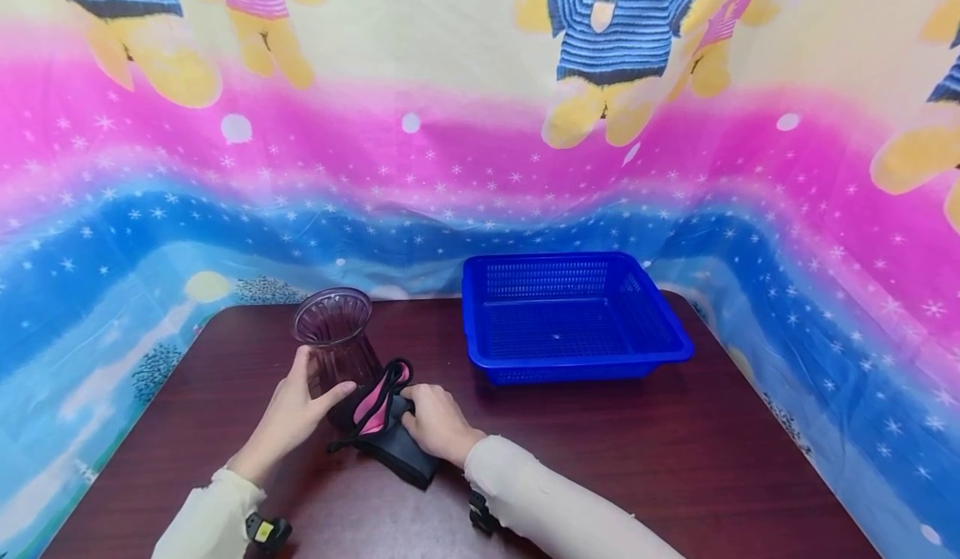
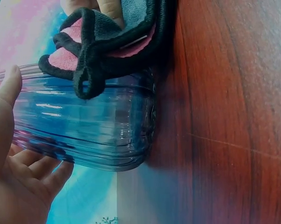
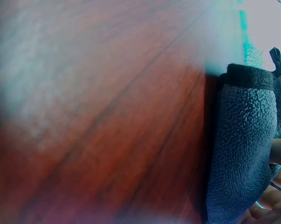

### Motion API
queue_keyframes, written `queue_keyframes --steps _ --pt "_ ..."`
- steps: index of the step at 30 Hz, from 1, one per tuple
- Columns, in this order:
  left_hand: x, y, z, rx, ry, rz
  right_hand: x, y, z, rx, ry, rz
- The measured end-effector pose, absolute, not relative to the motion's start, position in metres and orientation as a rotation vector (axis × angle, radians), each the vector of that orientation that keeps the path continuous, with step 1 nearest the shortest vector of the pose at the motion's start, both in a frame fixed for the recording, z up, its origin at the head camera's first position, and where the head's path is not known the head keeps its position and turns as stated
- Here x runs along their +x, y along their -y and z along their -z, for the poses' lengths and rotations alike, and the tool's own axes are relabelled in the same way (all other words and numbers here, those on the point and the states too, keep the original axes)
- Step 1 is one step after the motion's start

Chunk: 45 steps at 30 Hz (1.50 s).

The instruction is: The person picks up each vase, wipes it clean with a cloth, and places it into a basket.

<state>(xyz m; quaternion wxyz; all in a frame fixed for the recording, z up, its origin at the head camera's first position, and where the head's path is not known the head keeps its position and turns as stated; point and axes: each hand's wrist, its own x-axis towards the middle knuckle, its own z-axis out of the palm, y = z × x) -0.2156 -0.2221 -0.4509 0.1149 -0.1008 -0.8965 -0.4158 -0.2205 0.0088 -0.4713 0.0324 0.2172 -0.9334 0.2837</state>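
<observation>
A purple-tinted glass vase (image 1: 347, 363) with a flared, ribbed rim stands on the left part of the table. My left hand (image 1: 288, 416) grips its side, thumb towards me and fingers round the far side; the left wrist view shows the fingers of this hand (image 2: 30, 179) against the glass (image 2: 91, 123). Bunched in my right hand (image 1: 444, 427) is a grey and pink cleaning cloth (image 1: 401, 451) with black edging and a loop. It touches the vase's lower right side, and part of it drapes onto the table. Fleecy grey cloth (image 3: 245, 140) covers part of the right fingers in the right wrist view.
A blue plastic basket (image 1: 480, 359) with mesh walls stands at the back right of the dark red wooden table (image 1: 600, 467). Behind and beside the table hangs a colourful curtain (image 1: 450, 159) printed with bears.
</observation>
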Motion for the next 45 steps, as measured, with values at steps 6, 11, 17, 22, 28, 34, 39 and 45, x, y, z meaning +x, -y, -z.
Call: queue_keyframes --steps 6,11,17,22,28,34,39,45 --pt "-0.217 0.225 0.452 -0.321 2.611 1.243 -0.219 -0.009 0.471 0.679 2.882 -0.845" --pt "-0.219 0.227 0.452 -0.365 2.62 1.255 -0.219 -0.009 0.473 0.676 2.875 -0.855" --pt "-0.222 0.228 0.453 -0.429 2.6 1.316 -0.22 -0.01 0.474 0.703 2.811 -0.904" --pt "-0.223 0.23 0.453 -0.454 2.609 1.333 -0.22 -0.009 0.474 0.699 2.768 -0.951" --pt "-0.224 0.232 0.452 -0.463 2.632 1.336 -0.221 -0.008 0.473 0.688 2.708 -0.988" --pt "-0.223 0.234 0.45 -0.475 2.659 1.338 -0.223 -0.005 0.463 0.685 2.65 -1.001" --pt "-0.223 0.236 0.452 -0.548 2.613 1.319 -0.223 -0.003 0.452 0.683 2.602 -1.024" --pt "-0.225 0.236 0.458 -0.691 2.446 1.465 -0.223 0.0 0.432 0.686 2.53 -1.055"
